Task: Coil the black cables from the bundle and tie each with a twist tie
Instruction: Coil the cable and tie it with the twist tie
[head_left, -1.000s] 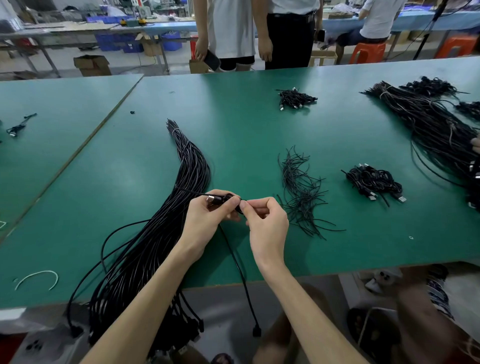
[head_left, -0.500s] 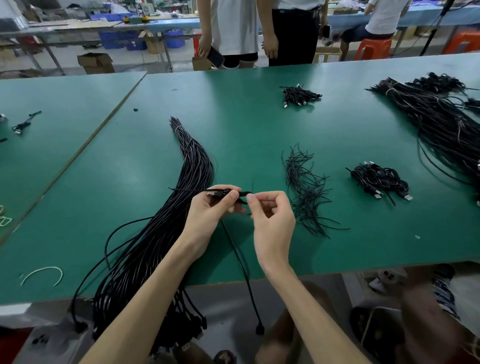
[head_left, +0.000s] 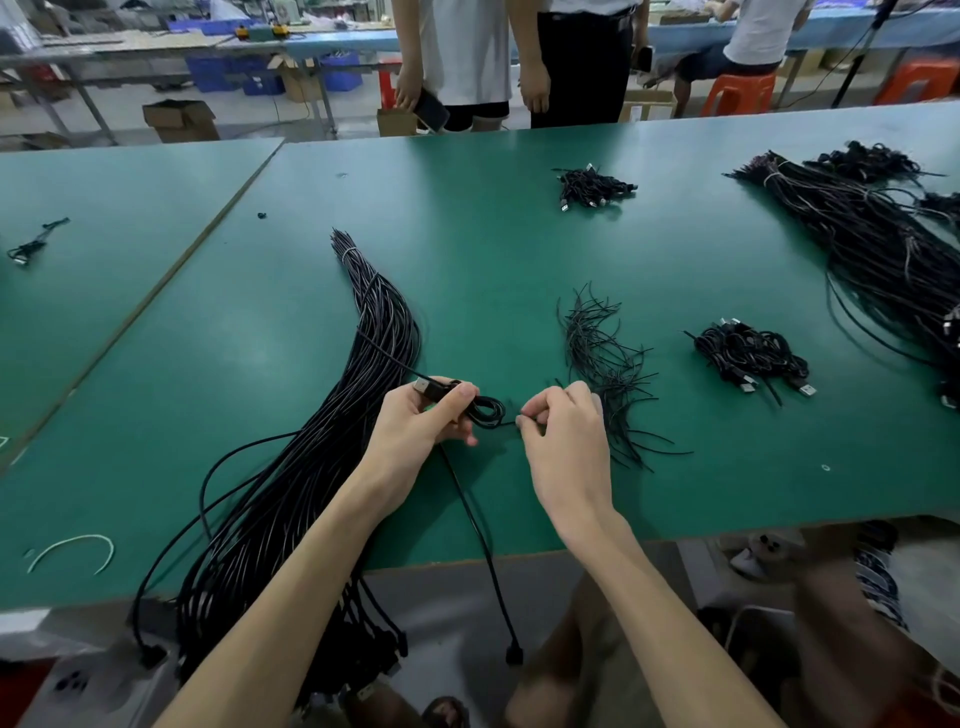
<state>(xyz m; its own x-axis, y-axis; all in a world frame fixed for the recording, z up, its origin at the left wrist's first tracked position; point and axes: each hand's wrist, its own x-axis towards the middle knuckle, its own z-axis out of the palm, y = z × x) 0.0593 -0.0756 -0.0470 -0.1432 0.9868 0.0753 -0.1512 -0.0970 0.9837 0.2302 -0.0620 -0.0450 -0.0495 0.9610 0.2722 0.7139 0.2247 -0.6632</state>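
a: start far out from the left hand (head_left: 421, 426). what is there?
b: well to its left, by the front edge of the desk (head_left: 519, 249), a white tie (head_left: 70, 551) lies bent in an arc. further back on that side, on the neighbouring desk (head_left: 130, 218), there is a small stray lead (head_left: 31, 247).
a: and closer in?
b: the bundle (head_left: 322, 441) of black cables, just left of the left wrist. it runs from a bound tip beyond the hand, passes under the forearm and spills over the desk's front edge.
a: the left hand itself?
b: fingers curled, thumb on top, gripping one cable (head_left: 485, 410) by its usb plug (head_left: 423, 385). a small loop of it sticks out toward the right hand (head_left: 566, 447). the rest of that cable drops between the two wrists and hangs off the edge.
a: the right hand?
b: just beside the loop, apart from the left hand. its fingers are curled, and thumb and forefinger pinch a thin black strand coming out of the loop. it looks like the same cable, though it is blurred there.
a: past it?
b: the heap of twist ties (head_left: 602, 364) lies right behind its knuckles. further right sits a pile of coiled cables (head_left: 748, 358), well apart from the hand. far beyond the right hand is a second small pile (head_left: 592, 187), and at the far right a second bundle (head_left: 883, 249), big and loose.
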